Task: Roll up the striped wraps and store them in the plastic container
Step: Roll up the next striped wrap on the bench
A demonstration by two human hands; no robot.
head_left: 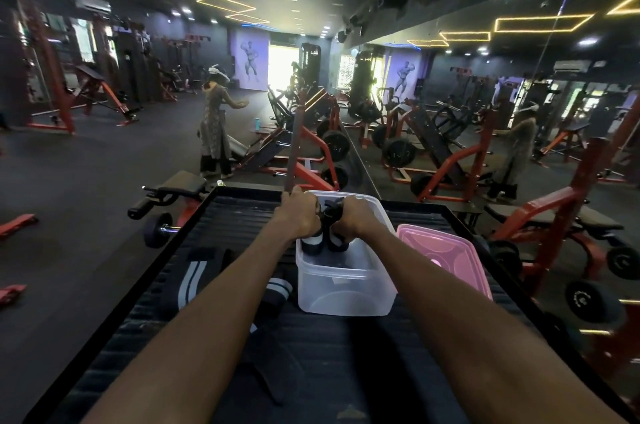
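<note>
Head view: both hands are over a clear plastic container (346,288) on a black ribbed platform (225,226). The left hand (299,216) and right hand (353,217) each grip a rolled striped wrap (311,243) inside it. An unrolled wrap (194,276) lies left; a pink lid (446,257) lies right.

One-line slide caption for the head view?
Both hands, left and right, lower rolled striped wraps into the clear plastic container; pink lid alongside.

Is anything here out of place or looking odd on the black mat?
Nothing is damaged or spilled. One striped wrap lies unrolled on the black mat, left of the plastic container. The pink lid leans beside it, off.
</note>
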